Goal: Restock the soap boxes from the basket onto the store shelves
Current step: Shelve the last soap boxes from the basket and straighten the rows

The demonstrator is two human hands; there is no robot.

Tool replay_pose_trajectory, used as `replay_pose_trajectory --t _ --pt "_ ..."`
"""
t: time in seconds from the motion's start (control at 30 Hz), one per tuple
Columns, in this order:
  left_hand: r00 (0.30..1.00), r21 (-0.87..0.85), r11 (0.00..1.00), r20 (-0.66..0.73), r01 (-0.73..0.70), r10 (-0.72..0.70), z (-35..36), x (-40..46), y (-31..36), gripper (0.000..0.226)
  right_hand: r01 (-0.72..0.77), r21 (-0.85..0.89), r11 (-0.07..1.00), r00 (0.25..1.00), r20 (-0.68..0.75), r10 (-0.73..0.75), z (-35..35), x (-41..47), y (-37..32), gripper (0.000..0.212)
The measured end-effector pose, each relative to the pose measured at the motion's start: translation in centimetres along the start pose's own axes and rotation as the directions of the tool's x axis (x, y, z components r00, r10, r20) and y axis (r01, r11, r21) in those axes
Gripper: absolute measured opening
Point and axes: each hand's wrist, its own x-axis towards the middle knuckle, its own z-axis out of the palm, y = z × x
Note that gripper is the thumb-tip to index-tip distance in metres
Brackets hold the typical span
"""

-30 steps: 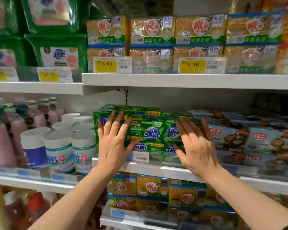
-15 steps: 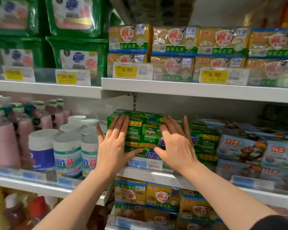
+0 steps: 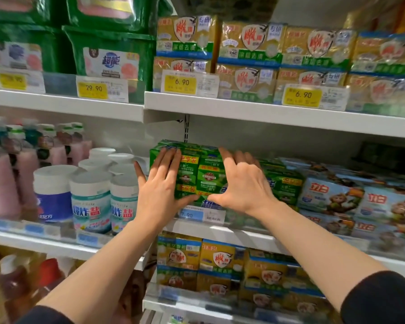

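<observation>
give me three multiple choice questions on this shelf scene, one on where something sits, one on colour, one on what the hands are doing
1. Where do the white tubs stand?
A. left of the green soap boxes
B. on the top shelf
C. right of the blue packs

2. What colour are the soap boxes under the hands?
A. red
B. green
C. black

3. How are the hands placed?
A. both hanging away from the shelf
B. both flat against the boxes
C. one holding a bottle

Answers: 1 A, the tubs sit just left of the boxes. 2 B, the wrappers are green. 3 B, the left hand and right hand press on the box fronts with straight fingers.
</observation>
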Motion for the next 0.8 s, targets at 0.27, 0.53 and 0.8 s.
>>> replay_pose_trajectory --t 0.27,0.53,0.8 --pt "0.999 0.039 0.999 0.049 -0.003 0.001 -0.9 0.1 0.2 0.112 0.02 -0.17 0.985 0.995 -0.097 -0.037 -0.3 0.0 -0.2 0.072" --pt "0.991 0.078 0.997 0.134 -0.001 -0.009 -1.7 0.3 0.0 0.119 0.09 0.036 0.995 0.93 -0.362 -0.071 -0.8 -2.0 0.9 0.062" --pt "0.988 0.101 0.995 0.15 0.008 -0.023 -2.0 0.4 0.3 0.121 -0.13 0.954 0.27 0.917 0.012 0.399 -5.0 -2.2 1.4 0.082"
